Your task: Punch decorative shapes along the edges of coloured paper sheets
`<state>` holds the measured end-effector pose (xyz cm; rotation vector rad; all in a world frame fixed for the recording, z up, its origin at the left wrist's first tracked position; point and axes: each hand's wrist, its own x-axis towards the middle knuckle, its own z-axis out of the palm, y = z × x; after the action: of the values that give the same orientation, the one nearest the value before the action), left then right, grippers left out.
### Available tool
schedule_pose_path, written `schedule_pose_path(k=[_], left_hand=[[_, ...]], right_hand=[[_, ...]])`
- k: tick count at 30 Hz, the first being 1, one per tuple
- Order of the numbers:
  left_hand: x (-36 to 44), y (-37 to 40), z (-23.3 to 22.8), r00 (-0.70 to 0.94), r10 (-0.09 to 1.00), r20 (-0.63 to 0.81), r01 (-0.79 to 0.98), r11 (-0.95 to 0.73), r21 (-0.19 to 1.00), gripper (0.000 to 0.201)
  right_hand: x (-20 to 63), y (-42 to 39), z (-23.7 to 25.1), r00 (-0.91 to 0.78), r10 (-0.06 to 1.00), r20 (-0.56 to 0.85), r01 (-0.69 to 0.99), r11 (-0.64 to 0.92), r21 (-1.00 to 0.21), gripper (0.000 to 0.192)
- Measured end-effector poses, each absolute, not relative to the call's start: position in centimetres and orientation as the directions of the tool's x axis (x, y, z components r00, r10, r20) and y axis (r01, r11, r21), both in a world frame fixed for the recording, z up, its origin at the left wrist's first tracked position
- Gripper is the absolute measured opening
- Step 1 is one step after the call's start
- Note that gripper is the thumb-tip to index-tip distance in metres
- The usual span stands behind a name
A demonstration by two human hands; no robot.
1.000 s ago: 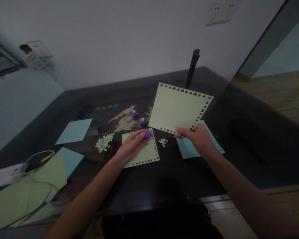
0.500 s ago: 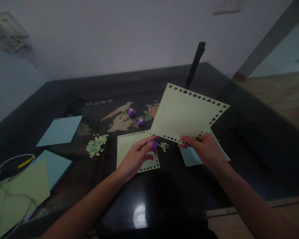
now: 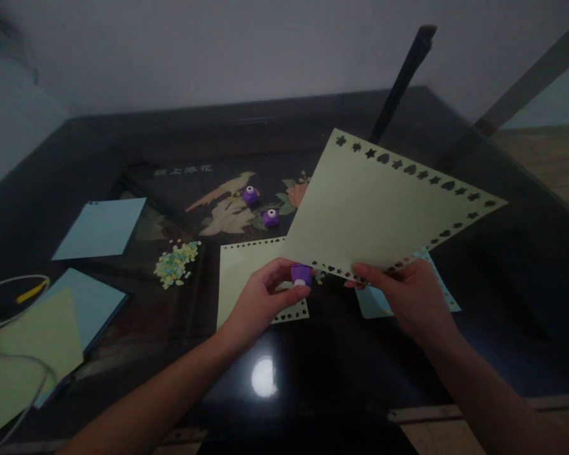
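My right hand [image 3: 410,300] pinches the near edge of a pale green paper sheet [image 3: 374,212] and holds it tilted above the dark glass table [image 3: 123,139]. Small shapes are punched along its far, right and near edges. My left hand [image 3: 260,303] grips a small purple paper punch [image 3: 301,275] right at the sheet's near left corner. Under my left hand a second punched pale green sheet [image 3: 241,272] lies flat. A light blue punched sheet [image 3: 377,303] lies under my right hand.
Two more purple punches [image 3: 250,194] [image 3: 271,218] stand on the table's bird picture. A heap of paper bits [image 3: 176,263] lies left of them. Blue sheets [image 3: 99,227] and a green sheet [image 3: 28,347] with white cables [image 3: 9,287] fill the left. A dark rod [image 3: 401,79] leans behind.
My right hand has raised the green sheet closer to me. My left hand has lifted the purple punch off the flat sheet and brought it to the held sheet's near corner.
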<state>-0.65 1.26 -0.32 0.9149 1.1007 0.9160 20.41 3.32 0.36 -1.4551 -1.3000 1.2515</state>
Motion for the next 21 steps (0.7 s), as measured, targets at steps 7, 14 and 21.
schedule_pose_path(k=[7, 14, 21], left_hand=[[-0.60, 1.05, -0.60, 0.181, 0.931, -0.317, -0.173, 0.347, 0.922, 0.025], [-0.48, 0.95, -0.35, 0.203, 0.928, -0.314, -0.186, 0.351, 0.918, 0.026], [-0.48, 0.95, -0.07, 0.212, 0.923, -0.320, -0.158, 0.356, 0.921, 0.032]], right_hand=[[20.16, 3.24, 1.13, -0.021, 0.993, -0.117, 0.261, -0.108, -0.959, 0.011], [20.16, 3.21, 1.04, -0.010, 0.994, -0.108, 0.249, -0.102, -0.963, 0.008], [20.07, 3.29, 1.30, -0.018, 0.998, -0.060, 0.261, -0.053, -0.964, 0.005]])
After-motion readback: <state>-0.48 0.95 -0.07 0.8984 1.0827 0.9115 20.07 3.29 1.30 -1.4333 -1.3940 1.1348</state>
